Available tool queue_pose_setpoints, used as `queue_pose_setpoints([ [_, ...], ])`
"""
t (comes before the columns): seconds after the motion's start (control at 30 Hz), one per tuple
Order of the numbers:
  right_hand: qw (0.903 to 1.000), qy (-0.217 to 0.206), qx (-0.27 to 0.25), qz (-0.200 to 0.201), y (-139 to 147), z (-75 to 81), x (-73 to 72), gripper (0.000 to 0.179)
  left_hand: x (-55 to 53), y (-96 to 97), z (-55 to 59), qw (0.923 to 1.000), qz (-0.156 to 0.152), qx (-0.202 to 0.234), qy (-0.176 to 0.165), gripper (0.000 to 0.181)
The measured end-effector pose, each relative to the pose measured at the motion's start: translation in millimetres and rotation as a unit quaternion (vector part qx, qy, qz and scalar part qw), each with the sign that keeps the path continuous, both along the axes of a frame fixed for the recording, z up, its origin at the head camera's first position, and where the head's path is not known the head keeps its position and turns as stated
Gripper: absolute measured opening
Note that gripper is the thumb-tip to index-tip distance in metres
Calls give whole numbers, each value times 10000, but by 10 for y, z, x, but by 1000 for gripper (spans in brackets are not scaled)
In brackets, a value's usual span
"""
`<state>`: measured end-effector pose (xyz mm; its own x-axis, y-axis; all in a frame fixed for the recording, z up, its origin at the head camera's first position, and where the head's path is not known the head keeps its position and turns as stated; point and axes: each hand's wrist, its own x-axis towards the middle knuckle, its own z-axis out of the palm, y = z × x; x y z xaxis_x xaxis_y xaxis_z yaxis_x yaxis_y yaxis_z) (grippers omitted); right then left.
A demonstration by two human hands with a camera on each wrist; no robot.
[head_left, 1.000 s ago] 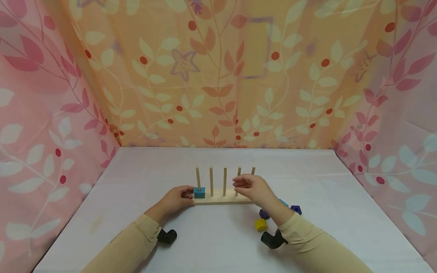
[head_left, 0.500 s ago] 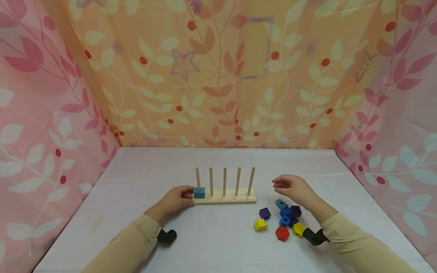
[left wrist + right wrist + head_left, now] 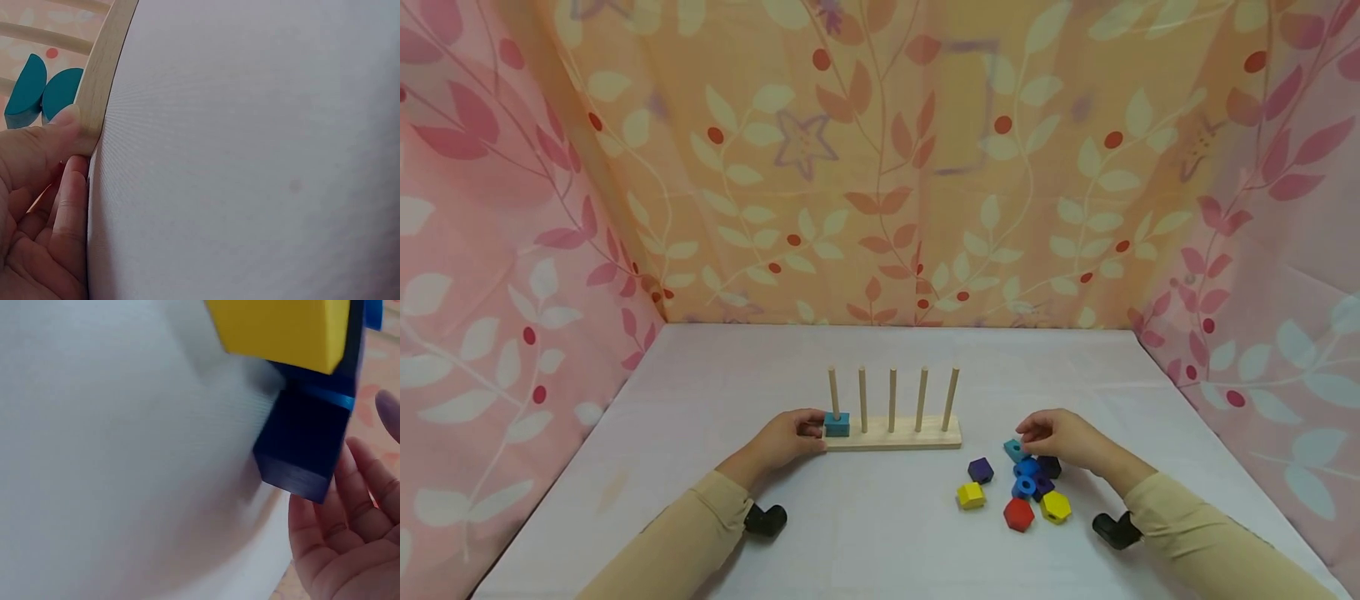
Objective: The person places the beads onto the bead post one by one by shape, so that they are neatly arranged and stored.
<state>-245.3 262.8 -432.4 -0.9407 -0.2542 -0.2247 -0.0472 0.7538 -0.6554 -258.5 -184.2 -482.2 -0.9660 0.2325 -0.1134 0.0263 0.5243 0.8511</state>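
A wooden peg board [image 3: 891, 434] with several upright pegs stands mid-table. On its leftmost peg sits a teal block [image 3: 837, 424]; the left wrist view shows two rounded teal pieces [image 3: 60, 94] there. My left hand [image 3: 790, 437] grips the board's left end, thumb on its edge and fingers below. My right hand [image 3: 1067, 437] hovers at the far side of a cluster of loose blocks, fingertips right by a teal block [image 3: 1014, 451] with a hole. In the right wrist view its fingers are apart from the thumb, behind a dark purple block [image 3: 300, 444].
Around the right hand lie blue [image 3: 1024, 487], purple [image 3: 981, 470] and red blocks [image 3: 1018, 514], plus yellow blocks [image 3: 1056, 507], on a white-covered table [image 3: 737, 358]. Black wrist mounts [image 3: 1117, 530] hang below both sleeves. Patterned cloth walls [image 3: 880, 167] enclose the table's back and sides.
My right hand has moved from over the peg board's right pegs rightward, then down to the loose blocks. The left hand has stayed at the board's end.
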Motion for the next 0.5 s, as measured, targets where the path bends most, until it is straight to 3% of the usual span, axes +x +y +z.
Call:
queue_pose_setpoints([
  [0.27, 9991, 47, 390, 127, -59, -87, -1, 29, -4, 1, 10, 10000, -14, -60, -9, 46],
  [0.5, 9990, 55, 427, 111, -85, -104, -14, 22, 7, 3, 24, 10000, 5, -7, -28, 47],
])
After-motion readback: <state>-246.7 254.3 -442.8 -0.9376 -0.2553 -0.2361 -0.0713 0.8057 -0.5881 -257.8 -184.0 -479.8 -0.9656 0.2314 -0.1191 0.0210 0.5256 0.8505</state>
